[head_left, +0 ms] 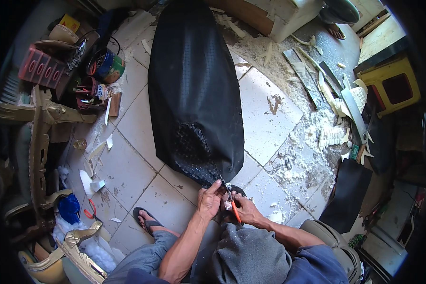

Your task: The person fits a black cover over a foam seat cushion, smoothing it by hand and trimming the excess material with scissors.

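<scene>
A long black motorcycle seat [194, 90] lies in front of me, its cover smooth except for a dark textured patch [189, 146] toward the near end. At the seat's near tip my left hand [208, 202] is closed, thumb and fingers pinching the cover's edge. Just right of it, my right hand [247, 211] grips orange-handled pliers [235, 212]. Their metal jaws point up at the cover's edge between both hands; what the jaws hold is too small to make out.
Carved gold chair frames [39, 111], tins [110, 66] and a red plastic case [41, 70] crowd the left. Foam scraps and dust cover the tiles at right, with long metal blades [304, 78], a black sheet [346, 194] and a yellow frame [397, 87]. Another person's foot [335, 31] stands far right.
</scene>
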{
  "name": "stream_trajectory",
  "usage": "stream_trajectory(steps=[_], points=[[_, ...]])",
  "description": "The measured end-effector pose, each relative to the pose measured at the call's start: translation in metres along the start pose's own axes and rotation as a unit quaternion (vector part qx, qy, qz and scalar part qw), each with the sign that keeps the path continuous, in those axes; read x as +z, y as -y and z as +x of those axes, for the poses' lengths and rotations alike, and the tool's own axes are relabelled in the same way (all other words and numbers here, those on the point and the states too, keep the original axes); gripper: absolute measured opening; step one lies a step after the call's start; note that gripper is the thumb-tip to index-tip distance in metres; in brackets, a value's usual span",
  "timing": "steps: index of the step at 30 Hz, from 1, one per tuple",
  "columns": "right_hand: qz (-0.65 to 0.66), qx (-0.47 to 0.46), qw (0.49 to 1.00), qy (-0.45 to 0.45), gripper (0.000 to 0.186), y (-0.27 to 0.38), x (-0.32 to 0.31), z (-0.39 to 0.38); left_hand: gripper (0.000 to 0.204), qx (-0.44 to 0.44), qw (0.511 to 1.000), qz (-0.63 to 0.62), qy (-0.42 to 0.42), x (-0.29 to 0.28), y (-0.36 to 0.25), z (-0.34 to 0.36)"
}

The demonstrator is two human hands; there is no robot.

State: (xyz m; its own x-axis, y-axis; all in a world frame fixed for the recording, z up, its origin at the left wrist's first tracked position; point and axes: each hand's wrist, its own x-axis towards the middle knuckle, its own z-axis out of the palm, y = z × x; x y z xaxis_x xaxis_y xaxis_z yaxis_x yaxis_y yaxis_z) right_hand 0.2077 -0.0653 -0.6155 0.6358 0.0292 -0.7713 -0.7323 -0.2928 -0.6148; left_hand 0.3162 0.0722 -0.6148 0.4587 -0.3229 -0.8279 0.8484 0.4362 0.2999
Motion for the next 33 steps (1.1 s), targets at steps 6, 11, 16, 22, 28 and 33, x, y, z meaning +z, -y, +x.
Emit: stream_trajectory(steps=[6,11,16,22,28,33], points=[[0.009,-0.059,0.996,-0.059,0.061,0.006,0.0,-0.016,0.01,0.002,1.0,0.013,0.001,-0.007,0.003,0.001],[0.007,-0.061,0.995,-0.076,0.057,0.007,0.005,-0.003,0.009,-0.012,0.999,0.031,0.01,-0.012,-0.002,0.0],[-0.011,-0.096,0.99,-0.102,0.061,-0.028,0.031,0.004,0.008,-0.024,0.999,0.023,0.019,-0.015,0.001,0.001],[0.007,-0.007,1.0,-0.011,0.069,-0.004,0.017,0.015,0.008,-0.017,0.996,0.08,0.042,-0.015,-0.014,-0.005],[0.011,-0.136,0.977,-0.166,0.05,0.001,0.03,0.014,0.009,-0.04,0.992,0.116,0.033,-0.02,-0.02,-0.006],[0.002,-0.052,0.997,-0.052,0.051,0.032,0.005,0.012,0.011,-0.024,0.987,0.158,0.021,-0.033,-0.021,-0.002]])
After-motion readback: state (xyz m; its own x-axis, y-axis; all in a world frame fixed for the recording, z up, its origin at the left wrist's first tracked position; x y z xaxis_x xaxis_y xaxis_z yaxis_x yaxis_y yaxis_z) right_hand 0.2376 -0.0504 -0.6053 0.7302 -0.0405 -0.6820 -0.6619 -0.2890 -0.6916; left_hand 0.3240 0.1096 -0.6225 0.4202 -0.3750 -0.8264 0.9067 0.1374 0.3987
